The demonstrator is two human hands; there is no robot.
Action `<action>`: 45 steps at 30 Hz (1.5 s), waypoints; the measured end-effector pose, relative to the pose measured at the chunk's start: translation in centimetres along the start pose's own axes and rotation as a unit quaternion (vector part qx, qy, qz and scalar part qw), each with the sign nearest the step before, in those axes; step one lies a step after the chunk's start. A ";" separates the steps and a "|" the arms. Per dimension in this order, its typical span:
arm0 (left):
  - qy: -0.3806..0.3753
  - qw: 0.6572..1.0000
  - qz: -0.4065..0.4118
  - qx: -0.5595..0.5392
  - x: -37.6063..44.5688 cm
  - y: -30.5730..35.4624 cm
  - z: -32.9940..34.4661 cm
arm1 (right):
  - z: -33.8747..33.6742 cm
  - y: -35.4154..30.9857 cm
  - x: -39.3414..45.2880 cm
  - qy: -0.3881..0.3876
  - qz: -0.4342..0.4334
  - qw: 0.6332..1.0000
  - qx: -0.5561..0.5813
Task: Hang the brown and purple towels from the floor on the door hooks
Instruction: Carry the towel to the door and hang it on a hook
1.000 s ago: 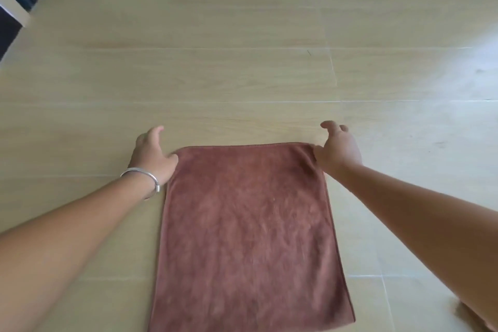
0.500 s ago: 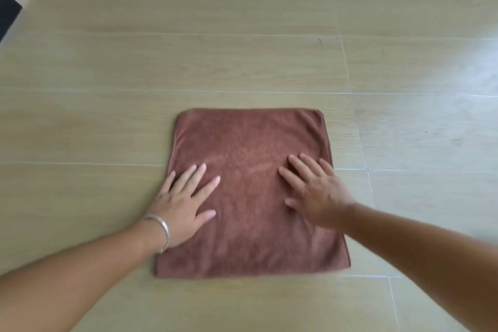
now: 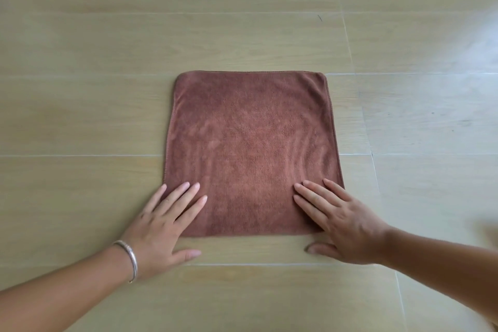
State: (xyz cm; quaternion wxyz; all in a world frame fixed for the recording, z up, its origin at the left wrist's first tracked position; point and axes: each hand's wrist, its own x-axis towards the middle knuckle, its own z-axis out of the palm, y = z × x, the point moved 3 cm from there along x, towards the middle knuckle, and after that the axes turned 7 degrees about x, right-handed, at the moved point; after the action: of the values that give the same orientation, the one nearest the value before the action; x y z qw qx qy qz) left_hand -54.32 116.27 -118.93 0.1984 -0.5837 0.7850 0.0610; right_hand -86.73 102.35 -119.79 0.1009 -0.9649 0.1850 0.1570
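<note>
Lying flat on the pale wood-look floor (image 3: 107, 116), the brown towel (image 3: 250, 143) is spread out as a near-square, with its far edge straight and its near edge just ahead of both wrists. The left hand (image 3: 161, 226) is laid palm down on the near left corner of the cloth, its fingers (image 3: 186, 197) straight and slightly fanned across the towel, while its thumb is stretched out on the bare floor below the near edge. A silver bracelet (image 3: 129, 259) is worn on the left wrist. The right hand (image 3: 345, 224) is laid flat in the same way on the near right corner, fingers extended over the cloth and thumb resting on the floor beside the edge. Nothing is gripped by either hand; the towel is only pressed down. Thin white seams are seen running between the floor planks.
</note>
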 end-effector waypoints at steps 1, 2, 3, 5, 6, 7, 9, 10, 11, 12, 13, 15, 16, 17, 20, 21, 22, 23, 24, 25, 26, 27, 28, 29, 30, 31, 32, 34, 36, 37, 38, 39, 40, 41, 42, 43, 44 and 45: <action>0.003 1.000 -0.001 0.002 0.2 -0.1 -0.2 | 0.0 0.2 -0.1 0.004 -0.006 1.000 -0.002; 0.006 1.000 -0.002 0.002 0.4 -0.2 -0.5 | -0.3 0.5 0.0 0.007 -0.008 1.000 -0.005; 0.012 1.000 -0.003 0.001 0.7 -0.4 -0.8 | -0.7 0.6 0.2 0.005 -0.009 1.000 -0.010; 0.022 1.000 0.010 -0.005 1.1 -0.6 -1.6 | -1.5 0.8 0.3 0.014 -0.018 0.999 -0.028; 0.027 0.999 0.018 -0.004 1.2 -0.8 -2.0 | -2.0 0.9 0.3 0.020 -0.018 0.999 -0.035; 0.030 0.999 0.022 -0.001 1.1 -1.0 -2.3 | -2.6 0.9 0.2 0.019 -0.010 0.999 -0.038; 0.025 0.999 0.024 0.006 0.9 -1.3 -3.4 | -4.2 0.6 -0.2 0.029 0.013 0.999 -0.044; 0.011 1.000 0.021 0.013 0.7 -1.3 -4.1 | -5.3 0.4 -0.6 0.038 0.021 0.998 -0.050; -0.025 0.999 0.013 0.026 0.5 -1.3 -5.0 | -6.7 0.2 -1.0 0.041 0.030 0.997 -0.055; -0.071 0.996 0.007 0.045 0.2 -1.6 -5.8 | -8.3 0.0 -1.5 0.037 0.040 0.997 -0.059; -0.110 0.992 -0.007 0.068 -0.4 -1.9 -7.2 | -10.2 -0.2 -2.1 0.031 0.054 0.996 -0.061; -0.155 0.983 -0.031 0.093 -1.2 -2.7 -11.1 | -14.8 -0.6 -3.2 0.017 0.085 0.995 -0.052; -0.149 0.983 -0.033 0.106 -1.5 -3.1 -13.5 | -17.2 -0.7 -3.9 0.005 0.103 0.993 -0.047; -0.153 0.981 -0.039 0.112 -2.0 -3.6 -16.2 | -19.7 -0.6 -4.5 -0.003 0.126 0.991 -0.042; -0.156 0.977 -0.086 0.119 -3.5 -5.6 -24.9 | -27.6 -0.2 -6.8 0.011 0.186 0.982 -0.022; -0.158 0.975 -0.103 0.120 -4.1 -6.4 -27.8 | -30.6 -0.2 -7.7 0.018 0.203 0.979 -0.019; -0.161 0.973 -0.117 0.117 -4.7 -7.2 -30.8 | -33.6 -0.2 -8.6 0.026 0.217 0.976 -0.014; -0.162 0.972 -0.128 0.112 -5.4 -7.9 -33.8 | -36.5 -0.3 -9.7 0.032 0.230 0.973 -0.009; -0.160 0.972 -0.137 0.108 -6.2 -8.7 -36.8 | -39.5 -0.4 -10.7 0.041 0.243 0.969 -0.004; -0.154 0.972 -0.145 0.104 -7.0 -9.5 -39.7 | -42.5 -0.5 -11.8 0.050 0.256 0.965 0.002; -0.144 0.973 -0.151 0.101 -7.7 -10.2 -42.6 | -45.5 -0.5 -12.8 0.058 0.265 0.962 0.007; -0.138 0.973 -0.155 0.098 -8.4 -11.0 -45.6 | -48.5 -0.6 -13.9 0.062 0.271 0.961 0.010; -0.133 0.974 -0.154 0.096 -9.2 -11.7 -48.7 | -51.6 -0.7 -14.9 0.066 0.273 0.960 0.012; -0.129 0.975 -0.152 0.096 -10.0 -12.4 -51.8 | -54.6 -0.7 -15.9 0.071 0.274 0.959 0.013; -0.123 0.976 -0.150 0.097 -10.7 -13.0 -55.0 | -57.7 -0.8 -17.1 0.076 0.276 0.958 0.014; -0.118 0.977 -0.151 0.094 -11.5 -13.8 -58.3 | -60.9 -0.8 -18.2 0.081 0.279 0.957 0.015; -0.114 0.978 -0.154 0.086 -12.4 -14.5 -61.7 | -64.1 -0.9 -19.4 0.087 0.282 0.955 0.015; -0.106 0.979 -0.161 0.064 -14.2 -16.1 -68.8 | -70.7 -0.9 -21.4 0.099 0.283 0.954 0.006; -0.087 0.981 -0.167 0.041 -16.2 -17.8 -75.7 | -77.1 -0.8 -23.4 0.119 0.278 0.953 0.000; -0.073 0.982 -0.170 0.034 -17.2 -18.5 -79.1 | -80.2 -0.8 -24.4 0.131 0.276 0.952 -0.005; -0.058 0.983 -0.174 0.029 -18.3 -19.1 -82.4 | -83.2 -0.7 -25.3 0.144 0.273 0.951 -0.013; -0.042 0.983 -0.177 0.027 -19.4 -19.6 -85.8 | -86.2 -0.7 -26.2 0.156 0.271 0.949 -0.023; -0.028 0.983 -0.180 0.027 -20.5 -19.9 -89.0 | -89.1 -0.8 -27.3 0.167 0.270 0.948 -0.035; -0.014 0.983 -0.182 0.029 -21.7 -20.0 -92.1 | -91.8 -0.9 -28.3 0.176 0.269 0.946 -0.048; 0.001 0.983 -0.182 0.034 -22.8 -20.1 -95.0 | -94.3 -1.0 -29.4 0.185 0.268 0.944 -0.060; 0.018 0.982 -0.181 0.041 -23.9 -20.2 -97.7 | -96.7 -1.0 -30.4 0.193 0.267 0.941 -0.070; 0.036 0.982 -0.181 0.050 -24.9 -20.2 -100.3 | -99.1 -1.2 -31.5 0.203 0.266 0.939 -0.078; 0.054 0.980 -0.181 0.060 -25.9 -20.2 -102.6 | -101.3 -1.3 -32.4 0.213 0.265 0.936 -0.086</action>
State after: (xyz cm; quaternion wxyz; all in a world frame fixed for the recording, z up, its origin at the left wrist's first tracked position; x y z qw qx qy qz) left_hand -53.82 99.47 -12.50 0.1984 -0.7052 0.6785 -0.0548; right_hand -87.95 88.47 -14.34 -0.0695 -0.8965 0.4372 -0.0159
